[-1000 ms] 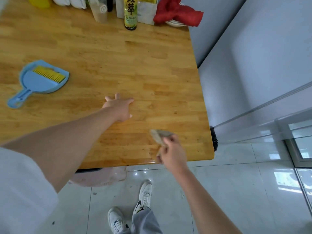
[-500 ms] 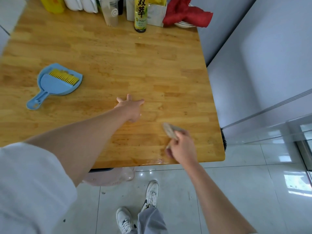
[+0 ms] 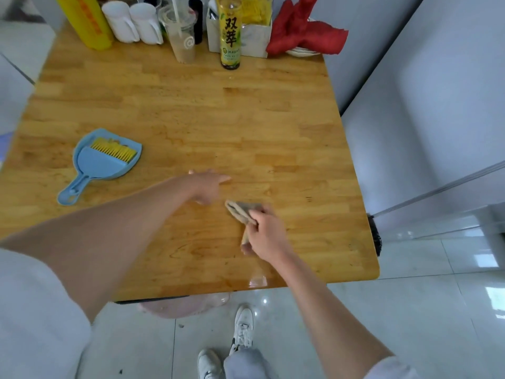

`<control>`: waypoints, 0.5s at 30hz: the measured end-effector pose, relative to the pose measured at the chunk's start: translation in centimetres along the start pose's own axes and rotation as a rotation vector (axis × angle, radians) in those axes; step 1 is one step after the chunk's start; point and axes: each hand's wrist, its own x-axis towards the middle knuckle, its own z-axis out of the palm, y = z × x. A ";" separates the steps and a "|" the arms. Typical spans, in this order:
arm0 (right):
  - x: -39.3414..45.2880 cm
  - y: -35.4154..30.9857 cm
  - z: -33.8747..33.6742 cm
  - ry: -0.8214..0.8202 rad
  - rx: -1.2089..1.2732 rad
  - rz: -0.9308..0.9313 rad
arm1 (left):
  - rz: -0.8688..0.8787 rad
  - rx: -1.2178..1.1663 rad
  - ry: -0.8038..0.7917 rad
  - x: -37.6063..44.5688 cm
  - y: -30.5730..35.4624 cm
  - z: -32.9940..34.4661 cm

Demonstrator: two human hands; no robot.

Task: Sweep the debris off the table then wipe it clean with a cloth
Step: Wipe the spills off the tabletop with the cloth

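- Table (image 3: 191, 110): no loose debris visible on the wood, so sweeping looks done; wiping stage, near-right area, most of the surface likely left.
- Dustpan (image 3: 101, 165), left side: blue, yellow-bristled brush lying in it, a few crumbs at the bristles; untouched.
- Left hand (image 3: 209, 184): flat on the wood mid-table, fingers straight, holding nothing.
- Cloth (image 3: 241, 210): folded, beige, on the table just right of the left hand.
- Right hand (image 3: 263, 231): fingers curled round the cloth's near end.
- Back edge: two white mugs (image 3: 134, 21), contents not visible; plastic cup (image 3: 181, 36) with straw, some brownish drink; tea bottle (image 3: 231, 34), mostly full.
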 end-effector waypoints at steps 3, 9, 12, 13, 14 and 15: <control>-2.3 4.8 -5.4 0.229 0.010 0.173 | 0.045 -0.050 -0.045 -0.3 -1.0 -0.3; -4.9 5.3 -1.4 0.225 -0.110 0.204 | 0.091 -0.083 0.061 -1.2 -1.2 2.1; -4.8 2.7 1.4 0.183 -0.145 0.120 | 0.245 -0.122 0.130 -2.5 -1.5 4.1; -4.7 2.4 2.0 0.183 -0.133 0.114 | 0.311 -0.140 0.104 -3.0 -1.5 4.8; -4.7 2.1 2.2 0.184 -0.095 0.133 | 0.366 -0.150 0.068 -3.5 -1.4 5.5; -4.9 1.5 2.4 0.189 -0.050 0.173 | 0.417 -0.147 0.039 -4.1 -1.5 6.1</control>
